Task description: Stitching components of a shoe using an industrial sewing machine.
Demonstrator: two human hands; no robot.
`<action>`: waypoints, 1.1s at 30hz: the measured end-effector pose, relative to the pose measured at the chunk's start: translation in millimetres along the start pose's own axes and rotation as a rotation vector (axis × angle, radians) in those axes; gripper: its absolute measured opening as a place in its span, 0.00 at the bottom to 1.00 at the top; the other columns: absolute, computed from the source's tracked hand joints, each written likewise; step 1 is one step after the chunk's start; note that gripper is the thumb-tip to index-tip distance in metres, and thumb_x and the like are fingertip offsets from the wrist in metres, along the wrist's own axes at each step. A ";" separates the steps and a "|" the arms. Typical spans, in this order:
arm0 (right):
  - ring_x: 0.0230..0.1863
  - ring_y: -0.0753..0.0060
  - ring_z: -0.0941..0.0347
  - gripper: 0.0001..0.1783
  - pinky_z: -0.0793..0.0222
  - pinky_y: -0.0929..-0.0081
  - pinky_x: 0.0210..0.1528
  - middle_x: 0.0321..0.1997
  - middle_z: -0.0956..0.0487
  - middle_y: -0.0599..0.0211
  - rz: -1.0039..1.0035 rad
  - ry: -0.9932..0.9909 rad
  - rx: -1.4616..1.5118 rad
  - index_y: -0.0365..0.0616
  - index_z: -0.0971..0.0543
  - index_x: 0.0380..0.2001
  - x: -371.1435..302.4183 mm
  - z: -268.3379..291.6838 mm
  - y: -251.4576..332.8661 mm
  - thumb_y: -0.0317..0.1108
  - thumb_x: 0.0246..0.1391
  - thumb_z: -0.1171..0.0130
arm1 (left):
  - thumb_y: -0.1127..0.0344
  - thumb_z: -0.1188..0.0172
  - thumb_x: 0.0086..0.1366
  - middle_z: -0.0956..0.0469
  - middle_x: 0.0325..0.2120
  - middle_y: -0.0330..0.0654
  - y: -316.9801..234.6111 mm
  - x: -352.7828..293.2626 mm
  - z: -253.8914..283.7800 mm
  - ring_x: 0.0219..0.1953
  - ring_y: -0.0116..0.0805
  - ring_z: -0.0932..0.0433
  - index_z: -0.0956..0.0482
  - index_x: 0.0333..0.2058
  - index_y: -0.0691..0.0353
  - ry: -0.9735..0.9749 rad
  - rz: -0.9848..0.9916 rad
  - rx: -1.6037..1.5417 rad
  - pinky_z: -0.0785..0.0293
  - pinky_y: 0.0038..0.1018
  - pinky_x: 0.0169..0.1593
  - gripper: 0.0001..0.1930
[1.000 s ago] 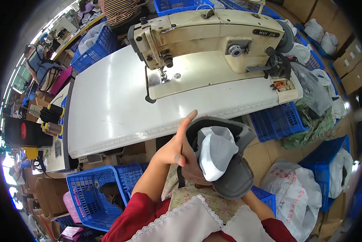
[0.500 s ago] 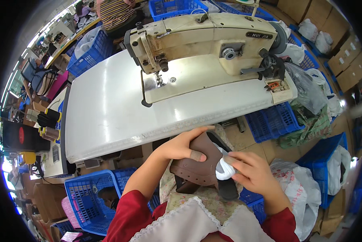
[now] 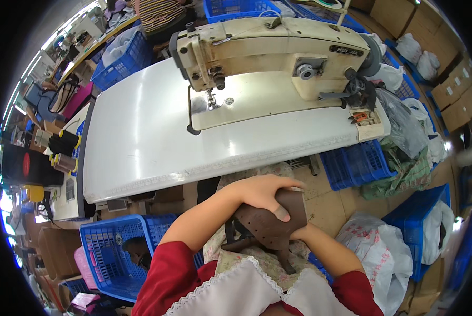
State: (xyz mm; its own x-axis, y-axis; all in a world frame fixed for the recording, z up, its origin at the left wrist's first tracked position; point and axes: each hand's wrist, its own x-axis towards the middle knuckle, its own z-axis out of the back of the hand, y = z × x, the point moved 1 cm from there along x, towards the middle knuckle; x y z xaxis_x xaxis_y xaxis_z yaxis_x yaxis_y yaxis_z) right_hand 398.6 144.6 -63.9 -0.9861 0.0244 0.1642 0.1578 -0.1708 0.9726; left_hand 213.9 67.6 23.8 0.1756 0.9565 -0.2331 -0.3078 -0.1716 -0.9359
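Over my lap, in front of the table edge, is a brown leather shoe upper [image 3: 270, 227] with a row of small punched holes. My left hand [image 3: 262, 195] is closed on it from above, a bandage-like wrap round the thumb. From the right, my right hand [image 3: 300, 232] reaches behind the leather, or inside it; its fingers are hidden, so what they hold does not show. A dark strap-like part of the upper hangs down toward my apron.
Ahead stands a cream sewing machine [image 3: 278, 68] on a white table [image 3: 141, 142]. Blue crates [image 3: 112, 258] sit at lower left and under the table's right end [image 3: 357, 164]. White plastic bags [image 3: 370, 253] lie at right. Thread spools [image 3: 65, 152] stand at left.
My right hand, which held a white cloth at the upper's edge, has gone behind the leather, and the cloth is out of sight. The upper has turned and shifted slightly right with my left hand.
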 end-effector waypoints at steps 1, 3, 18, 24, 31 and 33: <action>0.62 0.61 0.30 0.34 0.36 0.61 0.65 0.61 0.26 0.61 0.172 -0.058 0.072 0.45 0.32 0.63 1.3 -2.2 -3.5 0.41 0.55 0.34 | 0.49 0.25 0.44 0.28 0.58 0.58 2.3 3.9 -0.2 0.61 0.47 0.29 0.36 0.66 0.61 0.065 0.002 0.017 0.35 0.34 0.63 0.51; 0.63 0.62 0.31 0.34 0.38 0.61 0.68 0.62 0.27 0.61 0.133 -0.062 0.219 0.45 0.33 0.64 4.2 -4.1 -9.1 0.39 0.56 0.35 | 0.46 0.26 0.45 0.27 0.57 0.57 9.8 7.4 5.0 0.60 0.49 0.28 0.36 0.65 0.61 0.063 0.054 0.020 0.34 0.35 0.62 0.50; 0.57 0.57 0.25 0.25 0.27 0.57 0.58 0.58 0.23 0.53 -0.583 -0.436 1.243 0.35 0.28 0.58 -23.6 7.3 -15.1 0.33 0.60 0.41 | 0.36 0.36 0.58 0.36 0.65 0.53 81.2 -73.0 21.3 0.68 0.47 0.39 0.41 0.67 0.65 -0.162 -0.200 -0.653 0.43 0.40 0.68 0.48; 0.57 0.57 0.25 0.24 0.27 0.58 0.57 0.58 0.23 0.53 -0.534 -0.402 1.245 0.35 0.28 0.58 -19.9 7.1 -14.9 0.33 0.60 0.41 | 0.59 0.36 0.64 0.28 0.60 0.49 69.3 -77.4 8.2 0.62 0.41 0.30 0.31 0.62 0.63 -0.306 -0.042 -0.295 0.38 0.33 0.65 0.30; 0.57 0.57 0.24 0.24 0.27 0.58 0.57 0.57 0.23 0.53 -0.524 -0.359 1.246 0.34 0.27 0.57 -22.7 9.5 -11.7 0.33 0.60 0.41 | 0.65 0.34 0.60 0.18 0.35 0.51 21.1 -52.4 -8.4 0.39 0.51 0.20 0.19 0.50 0.56 -0.610 -0.193 0.257 0.24 0.36 0.46 0.18; 0.56 0.58 0.24 0.23 0.27 0.58 0.57 0.57 0.23 0.53 -0.530 -0.348 1.255 0.34 0.27 0.57 -22.6 8.3 -11.4 0.34 0.60 0.41 | 0.65 0.34 0.60 0.18 0.35 0.51 14.5 -44.6 -9.5 0.39 0.51 0.20 0.19 0.50 0.56 -0.579 -0.188 0.265 0.25 0.36 0.46 0.18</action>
State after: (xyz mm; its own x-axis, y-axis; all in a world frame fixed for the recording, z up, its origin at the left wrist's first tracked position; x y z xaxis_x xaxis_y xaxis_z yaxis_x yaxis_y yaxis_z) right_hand 419.6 154.2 -77.3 -0.9083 0.0786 -0.4108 -0.1010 0.9119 0.3978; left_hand 210.5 20.2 18.1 -0.2596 0.9495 0.1764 -0.5531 0.0036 -0.8331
